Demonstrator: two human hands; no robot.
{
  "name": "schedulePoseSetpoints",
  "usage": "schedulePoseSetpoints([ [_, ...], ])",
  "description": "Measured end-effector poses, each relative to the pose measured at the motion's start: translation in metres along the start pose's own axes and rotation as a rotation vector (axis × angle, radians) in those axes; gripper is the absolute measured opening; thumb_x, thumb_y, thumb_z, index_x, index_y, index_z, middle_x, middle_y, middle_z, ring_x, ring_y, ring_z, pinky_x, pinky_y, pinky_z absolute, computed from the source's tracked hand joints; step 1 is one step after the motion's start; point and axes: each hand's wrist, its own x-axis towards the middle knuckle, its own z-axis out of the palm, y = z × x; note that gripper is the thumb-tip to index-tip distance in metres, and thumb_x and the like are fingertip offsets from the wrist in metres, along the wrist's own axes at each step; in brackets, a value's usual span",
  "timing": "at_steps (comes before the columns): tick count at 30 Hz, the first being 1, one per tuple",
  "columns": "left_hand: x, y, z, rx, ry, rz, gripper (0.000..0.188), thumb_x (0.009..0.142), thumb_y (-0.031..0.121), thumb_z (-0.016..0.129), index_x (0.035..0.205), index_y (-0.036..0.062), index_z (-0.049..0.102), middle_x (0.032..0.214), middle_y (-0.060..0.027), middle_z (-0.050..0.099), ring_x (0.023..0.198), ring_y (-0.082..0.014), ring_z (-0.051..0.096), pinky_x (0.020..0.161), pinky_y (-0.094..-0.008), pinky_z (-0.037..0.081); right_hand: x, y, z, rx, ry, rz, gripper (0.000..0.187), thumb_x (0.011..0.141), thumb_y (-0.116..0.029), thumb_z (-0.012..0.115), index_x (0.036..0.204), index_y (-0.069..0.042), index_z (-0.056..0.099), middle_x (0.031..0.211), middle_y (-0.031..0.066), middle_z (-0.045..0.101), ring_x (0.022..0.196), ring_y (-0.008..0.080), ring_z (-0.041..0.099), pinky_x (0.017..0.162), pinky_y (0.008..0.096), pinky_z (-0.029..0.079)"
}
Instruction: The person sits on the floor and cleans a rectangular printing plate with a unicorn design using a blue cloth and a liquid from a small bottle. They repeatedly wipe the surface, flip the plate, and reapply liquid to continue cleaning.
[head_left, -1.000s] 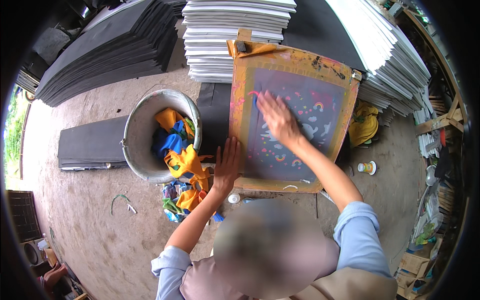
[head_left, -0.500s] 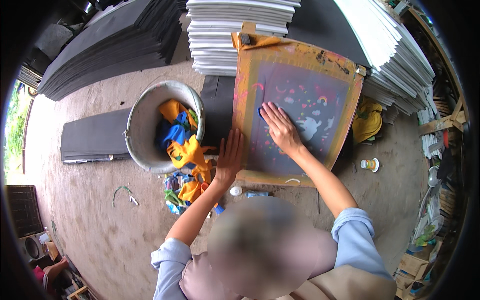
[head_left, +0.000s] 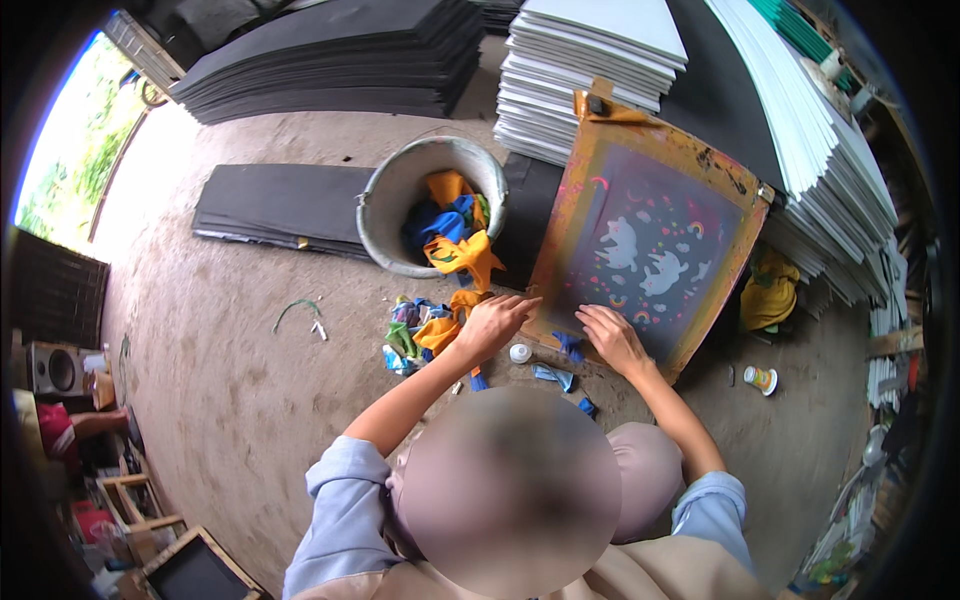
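Observation:
A screen-printing frame [head_left: 737, 172] with a wooden, tape-edged border leans in front of me, its mesh showing pale unicorn-like figures, rainbows and small coloured shapes. My left hand [head_left: 497, 326] is at the frame's lower left edge, fingers stretched toward the wood and nothing visible in them. Over the lower part of the mesh is my right hand [head_left: 613, 340], its fingers extended. A crumpled blue rag [head_left: 568, 346] shows just below and left of those fingertips, at the frame's bottom edge; it looks apart from the hand. Whether the right palm touches the mesh is hidden.
A bucket [head_left: 375, 238] of coloured rags stands left of the frame, with more rags [head_left: 438, 333] spilling beside it. White sheets [head_left: 590, 60] and black sheets [head_left: 330, 60] are stacked behind. A small cup [head_left: 762, 380] lies at right. Another person's leg [head_left: 100, 423] shows far left.
My right hand has come down from the middle of the mesh to its lower edge, and the blue rag now shows beside it. My left hand has shifted along the frame's left edge toward me.

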Motion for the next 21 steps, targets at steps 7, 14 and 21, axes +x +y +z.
schedulePoseSetpoints([
  [7, -0.062, 0.005, -0.095, -0.036, 0.217, -0.443, 0.022, 0.083, 0.016, 0.063, 0.104, 0.0141, 0.066, 0.071, -0.0096, 0.065, 0.067, -0.0257, 0.064, 0.062, -0.0362, 0.05, 0.091, -0.008, -0.054, 0.196, 0.008, 0.149, 0.018, 0.089, -0.011, 0.056, 0.102, -0.004, 0.065, 0.087, 0.0123, 0.064, 0.076, 0.0298, 0.063, 0.067, 0.0376, 0.051],
  [14, -0.079, -0.039, -0.118, 0.025, 0.522, -0.625, 0.022, 0.083, 0.01, 0.063, 0.105, 0.0105, 0.066, 0.082, -0.01, 0.065, 0.078, -0.0239, 0.062, 0.073, -0.0354, 0.049, 0.256, -0.062, 0.014, 0.441, -0.089, -0.074, 0.023, 0.081, -0.019, 0.065, 0.094, 0.0, 0.066, 0.093, 0.0175, 0.065, 0.083, 0.0313, 0.064, 0.075, 0.0366, 0.05],
  [21, -0.049, -0.059, -0.095, -0.037, 0.569, -0.574, 0.021, 0.082, 0.006, 0.063, 0.103, 0.0094, 0.066, 0.085, -0.008, 0.065, 0.082, -0.0236, 0.06, 0.075, -0.0344, 0.048, 0.278, -0.034, 0.107, 0.138, -0.287, 0.075, 0.02, 0.071, -0.015, 0.073, 0.078, 0.002, 0.066, 0.079, 0.0236, 0.065, 0.078, 0.0363, 0.065, 0.075, 0.0408, 0.053],
])
